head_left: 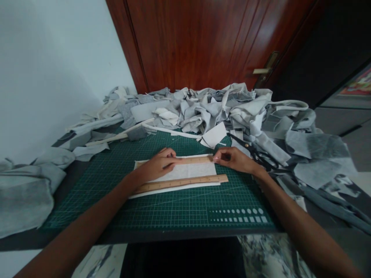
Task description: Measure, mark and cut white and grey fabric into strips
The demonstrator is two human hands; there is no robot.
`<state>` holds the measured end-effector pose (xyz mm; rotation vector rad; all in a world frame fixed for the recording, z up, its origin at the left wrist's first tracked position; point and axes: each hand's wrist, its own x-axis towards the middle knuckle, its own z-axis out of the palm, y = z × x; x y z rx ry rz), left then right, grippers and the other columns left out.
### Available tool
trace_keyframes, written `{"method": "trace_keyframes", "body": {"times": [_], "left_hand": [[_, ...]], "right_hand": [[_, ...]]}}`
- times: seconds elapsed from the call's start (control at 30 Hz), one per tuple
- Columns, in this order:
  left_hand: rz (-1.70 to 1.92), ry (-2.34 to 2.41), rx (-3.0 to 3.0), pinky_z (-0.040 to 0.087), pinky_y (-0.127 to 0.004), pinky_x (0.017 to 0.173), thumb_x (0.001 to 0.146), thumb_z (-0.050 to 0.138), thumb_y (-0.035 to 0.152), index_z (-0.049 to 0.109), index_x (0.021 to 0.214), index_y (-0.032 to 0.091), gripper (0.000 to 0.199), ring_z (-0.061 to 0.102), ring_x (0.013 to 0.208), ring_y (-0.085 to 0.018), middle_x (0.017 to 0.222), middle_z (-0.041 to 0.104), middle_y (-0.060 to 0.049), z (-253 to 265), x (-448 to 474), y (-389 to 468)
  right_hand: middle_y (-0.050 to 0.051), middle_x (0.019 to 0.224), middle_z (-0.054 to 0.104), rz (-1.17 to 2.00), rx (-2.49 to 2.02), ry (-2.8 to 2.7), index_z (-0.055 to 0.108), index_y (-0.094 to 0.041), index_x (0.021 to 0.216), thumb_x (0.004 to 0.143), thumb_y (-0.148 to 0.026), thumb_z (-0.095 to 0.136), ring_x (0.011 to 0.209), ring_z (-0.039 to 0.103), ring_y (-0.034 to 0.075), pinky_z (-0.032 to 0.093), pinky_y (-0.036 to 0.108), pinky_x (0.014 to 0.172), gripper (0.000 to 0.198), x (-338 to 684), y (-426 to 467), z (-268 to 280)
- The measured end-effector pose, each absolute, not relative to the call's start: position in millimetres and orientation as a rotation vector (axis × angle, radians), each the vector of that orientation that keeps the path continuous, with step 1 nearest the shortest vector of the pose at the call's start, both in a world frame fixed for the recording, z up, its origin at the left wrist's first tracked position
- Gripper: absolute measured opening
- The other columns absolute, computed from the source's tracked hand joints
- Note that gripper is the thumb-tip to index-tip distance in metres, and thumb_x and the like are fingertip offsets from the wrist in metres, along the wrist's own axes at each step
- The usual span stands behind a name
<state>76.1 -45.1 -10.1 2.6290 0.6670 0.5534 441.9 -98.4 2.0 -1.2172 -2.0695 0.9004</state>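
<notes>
A white fabric piece (191, 170) lies flat on the green cutting mat (185, 208). Across its far side runs one wooden ruler (194, 160), and a second wooden ruler (185, 181) lies along its near side, its right end past the fabric's edge. My left hand (159, 165) rests on the fabric and far ruler, index finger stretched along the ruler and thumb apart. At the fabric's far right corner, beside the end of the far ruler, my right hand (232, 158) pinches the fabric edge between thumb and fingers.
Heaped grey and white fabric scraps (203, 112) line the back and both sides of the table. Black scissors (252, 150) lie right of my right hand, partly among scraps. Behind stands a brown wooden door (197, 42); a white wall (58, 58) is at left.
</notes>
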Motion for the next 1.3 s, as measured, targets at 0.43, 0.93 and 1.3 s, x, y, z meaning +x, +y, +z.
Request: {"method": "trace_keyframes", "body": {"times": [0.43, 0.93, 1.3], "left_hand": [[0.621, 0.652, 2.627, 0.051, -0.035, 0.096, 0.094, 0.053, 0.012, 0.067, 0.102, 0.019, 0.018, 0.06, 0.106, -0.022, 0.111, 0.061, -0.008, -11.5, 75.3, -45.4], [0.658, 0.651, 2.643, 0.052, -0.036, 0.098, 0.091, 0.055, 0.01, 0.07, 0.102, 0.018, 0.02, 0.06, 0.105, -0.022, 0.11, 0.062, -0.008, -12.2, 76.5, -47.2], [0.667, 0.625, 2.633, 0.051, -0.035, 0.1, 0.092, 0.053, 0.009, 0.069, 0.11, 0.017, 0.024, 0.06, 0.109, -0.022, 0.112, 0.061, -0.009, -13.9, 75.9, -46.9]], "right_hand": [[0.002, 0.085, 0.07, 0.763, -0.972, -2.181, 0.074, -0.017, 0.089, 0.093, -0.019, 0.071, 0.069, 0.059, 0.012, 0.044, 0.023, 0.065, 0.005, 312.3, -78.0, -3.7], [0.002, 0.088, 0.073, 0.612, -1.087, -2.312, 0.074, -0.018, 0.093, 0.088, -0.011, 0.072, 0.07, 0.063, 0.012, 0.044, 0.022, 0.066, 0.009, 314.5, -79.1, 2.0], [0.004, 0.081, 0.074, 0.634, -1.232, -2.288, 0.074, -0.018, 0.09, 0.095, -0.034, 0.069, 0.065, 0.063, 0.014, 0.045, 0.024, 0.06, 0.018, 401.3, -93.1, 3.1]]}}
